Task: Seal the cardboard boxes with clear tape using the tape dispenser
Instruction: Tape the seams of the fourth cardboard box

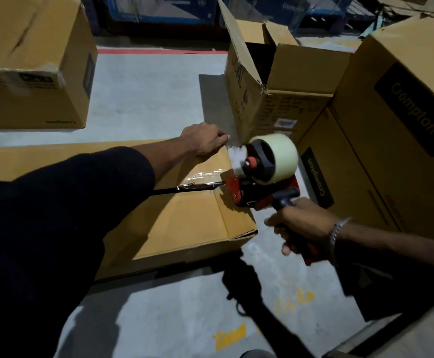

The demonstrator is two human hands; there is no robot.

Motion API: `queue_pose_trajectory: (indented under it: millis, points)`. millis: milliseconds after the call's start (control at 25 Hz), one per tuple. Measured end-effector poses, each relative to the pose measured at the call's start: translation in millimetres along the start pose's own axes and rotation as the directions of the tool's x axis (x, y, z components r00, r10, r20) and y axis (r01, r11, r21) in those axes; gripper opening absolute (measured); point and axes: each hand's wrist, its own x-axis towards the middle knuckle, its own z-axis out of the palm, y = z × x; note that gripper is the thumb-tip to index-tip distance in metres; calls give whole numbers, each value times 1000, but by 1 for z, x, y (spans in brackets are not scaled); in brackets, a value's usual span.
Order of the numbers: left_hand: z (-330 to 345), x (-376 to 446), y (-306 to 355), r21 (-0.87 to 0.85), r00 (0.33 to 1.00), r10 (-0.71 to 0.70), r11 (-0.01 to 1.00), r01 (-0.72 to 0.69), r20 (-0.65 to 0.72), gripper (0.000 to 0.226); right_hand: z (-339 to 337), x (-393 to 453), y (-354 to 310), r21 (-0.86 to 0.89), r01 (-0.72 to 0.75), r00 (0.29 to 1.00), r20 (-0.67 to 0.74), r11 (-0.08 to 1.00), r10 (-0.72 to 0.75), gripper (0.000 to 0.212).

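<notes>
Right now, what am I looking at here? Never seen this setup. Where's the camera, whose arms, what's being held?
There is no robot here. One wide-angle camera sits on a person's head and looks forward and down, so the two arms reaching in from the bottom are that person's own.

The right hand grips the black handle of a red tape dispenser, which carries a roll of clear tape. Its front end sits at the near end of the centre seam of a flat cardboard box lying on the grey floor. A shiny strip of tape already lies along that seam.

The left hand rests on the far edge of the same box, its fingers curled over the edge.

Around it stand other cartons: a closed box far left, an open box ahead, and printed cartons on the right.
</notes>
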Motion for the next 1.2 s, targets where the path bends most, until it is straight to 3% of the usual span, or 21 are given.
queue_pose_trajectory:
  millis: [120, 320, 440, 560, 720, 920, 960, 1040, 1120, 1200]
  points:
    - [-1, -1, 1, 22, 1000, 4, 1000, -4, -15, 53, 1, -9, 28, 22, 4, 997, -78, 1000, -2, 22]
    - [0, -4, 1, 40, 1000, 13, 999, -12, -15, 54, 2, -18, 43, -108, 41, 984, -171, 993, -59, 24]
    - [-1, -4, 0, 19, 1000, 9, 1000, -9, -11, 55, -5, -42, 62, -164, -17, 985, -174, 986, -12, 19]
    - [-6, -6, 0, 31, 1000, 5, 1000, -6, 12, 56, -10, -59, 80, -86, -105, 982, -164, 991, 90, 16]
    - [-4, -11, 6, 59, 1000, -1, 998, 2, -26, 57, -4, -45, 106, 72, -119, 988, -89, 990, 125, 20]
    - [6, -12, 9, 170, 1000, -3, 985, 8, -31, 61, 3, -26, 127, 102, -117, 989, -82, 988, 126, 18]
    - [7, -16, 9, 160, 998, 23, 987, -15, -54, 60, 6, -27, 128, 118, -114, 988, -94, 986, 125, 12]
    - [8, -25, 12, 198, 968, 207, 964, -178, -139, 55, 10, -29, 128, 139, -94, 987, -120, 986, 111, 5]
    - [9, -35, 16, 241, 882, 444, 883, -402, -156, 45, 10, -30, 129, 125, -75, 988, -124, 989, 90, 14]
    - [13, -49, 27, 224, 820, 556, 823, -522, -132, 37, 9, -30, 132, 107, -58, 990, -121, 993, 71, 15]
